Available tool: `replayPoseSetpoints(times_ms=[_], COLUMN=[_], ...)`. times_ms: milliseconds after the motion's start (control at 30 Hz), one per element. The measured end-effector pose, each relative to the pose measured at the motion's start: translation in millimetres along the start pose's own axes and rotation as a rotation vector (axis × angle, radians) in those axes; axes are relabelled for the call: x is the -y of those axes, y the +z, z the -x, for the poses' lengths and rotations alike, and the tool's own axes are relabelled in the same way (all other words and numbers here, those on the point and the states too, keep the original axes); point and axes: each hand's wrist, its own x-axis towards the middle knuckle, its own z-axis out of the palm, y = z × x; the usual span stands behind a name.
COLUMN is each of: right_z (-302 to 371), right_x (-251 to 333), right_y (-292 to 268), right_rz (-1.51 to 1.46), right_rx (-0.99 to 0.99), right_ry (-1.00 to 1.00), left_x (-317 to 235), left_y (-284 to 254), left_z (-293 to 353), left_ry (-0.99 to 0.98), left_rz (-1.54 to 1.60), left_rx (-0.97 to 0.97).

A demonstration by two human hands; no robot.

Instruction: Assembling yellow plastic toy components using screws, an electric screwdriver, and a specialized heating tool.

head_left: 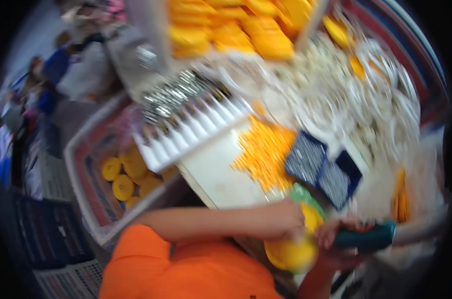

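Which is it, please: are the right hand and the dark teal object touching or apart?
Touching: the head view, though blurred, shows the right hand gripping the left end of the dark teal object, with no gap between them.

Cannot read the grip of the left hand, smeared by blur at an equally blurred yellow part. Cannot see the whole teal object — partly covered by the right hand. Cannot follow the upper container — cut off by the top edge.

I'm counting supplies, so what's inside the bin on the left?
Round yellow pieces lie inside the bin. The white ribbed tray blocks part of the view, and anything beneath the top pieces is covered.
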Motion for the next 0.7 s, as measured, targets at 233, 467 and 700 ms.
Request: replayPoseSetpoints(times_ms=[233, 467, 700], right_z=[-22.2, -14.9, -13.4], right_x=[-3.6, -24.3, -46.6], right_y=[10.9, 5.7, 12.6], right_rz=[-0.044, -0.108, -0.120], right_rx=[-0.014, -0.094, -0.063], right_ry=[-0.028, -0.005, -0.010], left_x=[-6.3, -9.8, -9.5], left_y=[-62.3, -12.5, -5.9], left_z=[38.3, 50.0, 62.0], left_ry=[-0.108, -0.013, -0.027], left_rz=[-0.206, -0.327, -0.327], left_rx=[0.035, 0.138, 0.096])
